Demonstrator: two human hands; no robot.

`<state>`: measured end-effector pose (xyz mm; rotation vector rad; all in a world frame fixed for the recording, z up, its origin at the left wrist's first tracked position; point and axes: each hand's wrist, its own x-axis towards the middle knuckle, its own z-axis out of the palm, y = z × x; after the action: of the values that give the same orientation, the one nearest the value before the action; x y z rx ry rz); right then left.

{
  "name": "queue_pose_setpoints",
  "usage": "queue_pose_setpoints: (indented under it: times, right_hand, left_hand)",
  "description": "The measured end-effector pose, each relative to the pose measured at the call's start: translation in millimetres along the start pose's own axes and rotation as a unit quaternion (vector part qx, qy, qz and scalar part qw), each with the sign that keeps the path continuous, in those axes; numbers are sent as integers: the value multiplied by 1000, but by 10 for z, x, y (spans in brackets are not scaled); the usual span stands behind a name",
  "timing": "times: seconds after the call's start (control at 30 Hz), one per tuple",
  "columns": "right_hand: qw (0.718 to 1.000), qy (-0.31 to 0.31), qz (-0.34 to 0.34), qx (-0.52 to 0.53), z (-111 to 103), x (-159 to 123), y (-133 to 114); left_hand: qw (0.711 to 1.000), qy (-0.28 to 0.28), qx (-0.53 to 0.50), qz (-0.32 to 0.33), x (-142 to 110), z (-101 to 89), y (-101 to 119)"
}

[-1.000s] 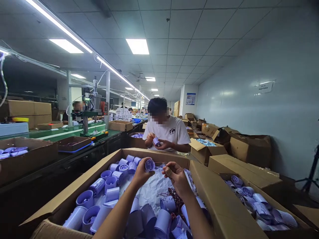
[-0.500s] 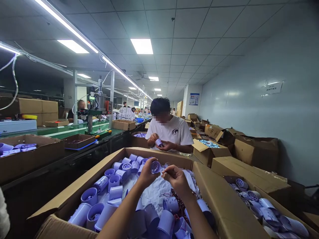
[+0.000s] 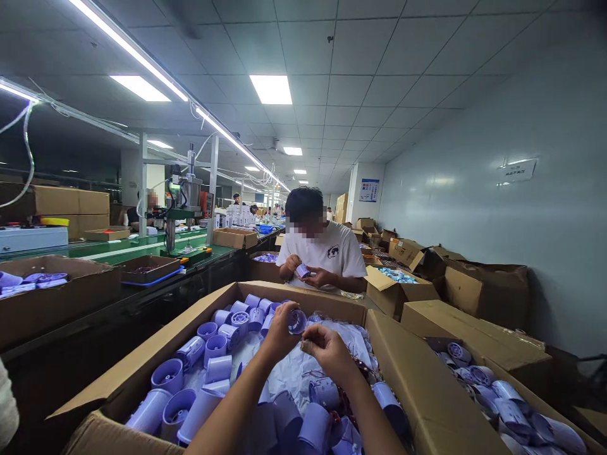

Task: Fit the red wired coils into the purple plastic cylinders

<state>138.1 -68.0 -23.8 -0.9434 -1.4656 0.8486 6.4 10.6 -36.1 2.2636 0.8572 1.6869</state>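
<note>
My left hand (image 3: 279, 340) is wrapped round a purple plastic cup-shaped housing (image 3: 297, 322), its open end and inner ribs turned towards me. Just right of it, my right hand (image 3: 331, 354) pinches at its fingertips; a tiny brownish bit shows there, too small to name. Both hands are above a large cardboard box (image 3: 403, 385). Inside it, purple cup-shaped housings (image 3: 219, 368) lie along the left and front. A white plastic sheet (image 3: 289, 373) covers the middle, and thin dark-red wires (image 3: 363, 373) lie on the right.
Across the box a co-worker in a white shirt (image 3: 348, 253) holds a similar purple housing (image 3: 302, 270). On the right is another carton (image 3: 478, 328) beside more housings. To the left runs a green-topped bench (image 3: 222, 253) with a press machine (image 3: 177, 215).
My right hand has moved slightly left and down, closer to the housing in my left hand. The housing has barely shifted.
</note>
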Motion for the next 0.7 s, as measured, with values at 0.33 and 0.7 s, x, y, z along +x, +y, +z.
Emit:
queue_pose_setpoints:
  times: [0.33,0.7]
  right_hand:
    - [987,119,-73,-85,-19,44,81]
    - [928,167,-197,-268,-46,10,46]
  left_hand:
    - [999,-19,34,-17,-68,72,69]
    - [1000,-7,21,5,-96,92,211]
